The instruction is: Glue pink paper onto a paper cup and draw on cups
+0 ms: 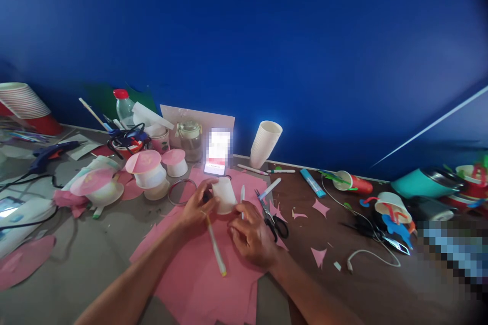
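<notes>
A white paper cup point(224, 196) is tilted over the pink paper sheets point(213, 289), with my left hand point(198, 207) closed on its left side. My right hand point(249, 233) is at the cup's lower right, its fingers closed round a slim white pen point(243, 194) that points up. Below my left hand a white marker with a yellow end point(217, 251) lies on the pink paper. Black-handled scissors point(272, 221) rest just right of my right hand. Behind the cup stands a lit phone point(218, 152), its screen blurred out.
Stacked white cups point(266, 143) stand by the blue wall point(267, 35). Pink-topped cup pieces point(147, 168), a glass jar point(189, 141) and a glue gun point(51, 155) are at left. Pink scraps point(319, 256), a white cable point(373, 253) and a red cup point(360, 184) lie at right.
</notes>
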`<act>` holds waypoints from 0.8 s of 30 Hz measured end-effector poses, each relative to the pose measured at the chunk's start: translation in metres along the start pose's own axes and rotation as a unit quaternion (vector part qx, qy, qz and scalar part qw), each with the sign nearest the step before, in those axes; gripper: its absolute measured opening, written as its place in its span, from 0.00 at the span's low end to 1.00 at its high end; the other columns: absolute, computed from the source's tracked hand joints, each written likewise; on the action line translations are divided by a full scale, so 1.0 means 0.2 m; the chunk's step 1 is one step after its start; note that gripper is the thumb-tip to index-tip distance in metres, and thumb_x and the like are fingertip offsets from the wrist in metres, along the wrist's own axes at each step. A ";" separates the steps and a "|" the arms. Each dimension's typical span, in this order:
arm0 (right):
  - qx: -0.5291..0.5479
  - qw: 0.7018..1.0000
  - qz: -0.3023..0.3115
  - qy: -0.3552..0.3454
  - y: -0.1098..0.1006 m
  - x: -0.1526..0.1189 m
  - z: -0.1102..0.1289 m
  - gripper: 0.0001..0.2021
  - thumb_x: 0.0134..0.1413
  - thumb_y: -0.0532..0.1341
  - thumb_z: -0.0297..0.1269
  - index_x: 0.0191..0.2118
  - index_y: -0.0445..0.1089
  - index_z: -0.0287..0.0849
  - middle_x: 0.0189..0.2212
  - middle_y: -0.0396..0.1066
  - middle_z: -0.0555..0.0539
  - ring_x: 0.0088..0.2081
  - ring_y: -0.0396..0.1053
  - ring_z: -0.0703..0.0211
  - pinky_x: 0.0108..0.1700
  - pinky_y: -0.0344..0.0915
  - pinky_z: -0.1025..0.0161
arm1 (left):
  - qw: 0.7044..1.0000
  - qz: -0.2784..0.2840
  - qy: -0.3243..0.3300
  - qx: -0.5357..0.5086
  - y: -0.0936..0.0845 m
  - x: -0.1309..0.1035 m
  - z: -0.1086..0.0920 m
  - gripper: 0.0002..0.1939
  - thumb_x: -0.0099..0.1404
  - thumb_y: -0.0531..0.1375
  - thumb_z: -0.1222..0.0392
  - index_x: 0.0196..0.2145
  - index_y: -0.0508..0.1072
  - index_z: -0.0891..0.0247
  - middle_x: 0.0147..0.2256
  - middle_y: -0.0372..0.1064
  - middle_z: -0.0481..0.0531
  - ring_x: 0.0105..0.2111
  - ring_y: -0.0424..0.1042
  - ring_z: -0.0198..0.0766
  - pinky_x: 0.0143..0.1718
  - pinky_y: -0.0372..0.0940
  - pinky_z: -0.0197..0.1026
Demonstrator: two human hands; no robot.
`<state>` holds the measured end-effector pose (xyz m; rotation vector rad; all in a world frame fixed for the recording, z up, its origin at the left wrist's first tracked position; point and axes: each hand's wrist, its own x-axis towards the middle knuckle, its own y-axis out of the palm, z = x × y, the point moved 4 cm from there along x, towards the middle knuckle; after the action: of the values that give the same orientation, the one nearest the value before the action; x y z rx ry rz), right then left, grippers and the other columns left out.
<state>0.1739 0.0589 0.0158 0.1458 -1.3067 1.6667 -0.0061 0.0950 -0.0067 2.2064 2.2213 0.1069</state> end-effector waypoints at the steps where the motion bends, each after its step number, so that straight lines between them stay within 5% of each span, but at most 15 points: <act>1: -0.005 1.000 -0.018 -0.013 -0.01 0.00 0.01 0.09 0.58 0.56 0.25 0.38 0.71 0.44 0.40 0.68 0.45 0.41 0.69 0.54 0.49 0.70 0.49 | 1.000 -0.006 0.010 0.022 -0.01 0.00 0.00 0.22 0.61 0.63 0.59 0.53 0.68 0.58 0.37 0.71 0.49 0.34 0.68 0.37 0.33 0.64 0.37; 4: -0.040 0.996 -0.079 0.000 -0.05 0.00 -0.02 0.11 0.60 0.56 0.26 0.45 0.69 0.44 0.40 0.69 0.44 0.43 0.69 0.52 0.54 0.66 0.46 | 0.995 -0.012 0.047 0.093 -0.02 0.01 0.01 0.22 0.63 0.62 0.59 0.55 0.67 0.58 0.35 0.71 0.49 0.31 0.68 0.36 0.32 0.64 0.38; 9: -0.166 0.967 -0.122 0.151 -0.09 -0.02 -0.24 0.13 0.58 0.56 0.27 0.47 0.72 0.41 0.43 0.70 0.39 0.47 0.69 0.46 0.50 0.67 0.47 | 0.954 -0.040 0.155 0.255 -0.03 0.01 0.00 0.20 0.63 0.58 0.63 0.54 0.68 0.60 0.40 0.73 0.54 0.34 0.71 0.40 0.36 0.69 0.43; 17: -0.268 0.898 0.059 0.345 -0.11 -0.08 -0.50 0.23 0.55 0.55 0.21 0.53 0.75 0.44 0.55 0.69 0.39 0.51 0.70 0.46 0.49 0.66 0.51 | 0.914 -0.038 0.267 0.303 -0.04 0.03 0.00 0.22 0.61 0.57 0.65 0.54 0.68 0.61 0.54 0.67 0.62 0.55 0.68 0.51 0.55 0.67 0.53; 24: -0.275 0.880 0.075 0.380 -0.13 -0.06 -0.52 0.16 0.58 0.56 0.24 0.45 0.78 0.47 0.57 0.68 0.41 0.52 0.69 0.48 0.47 0.64 0.56 | 0.903 -0.021 0.272 0.332 -0.04 0.02 -0.01 0.25 0.64 0.57 0.63 0.59 0.63 0.62 0.56 0.66 0.64 0.56 0.66 0.53 0.53 0.69 0.55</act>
<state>0.2454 0.1322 -0.0168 -0.8864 -1.1153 1.1939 -0.0139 0.0999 -0.0040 2.7146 2.9528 -0.0577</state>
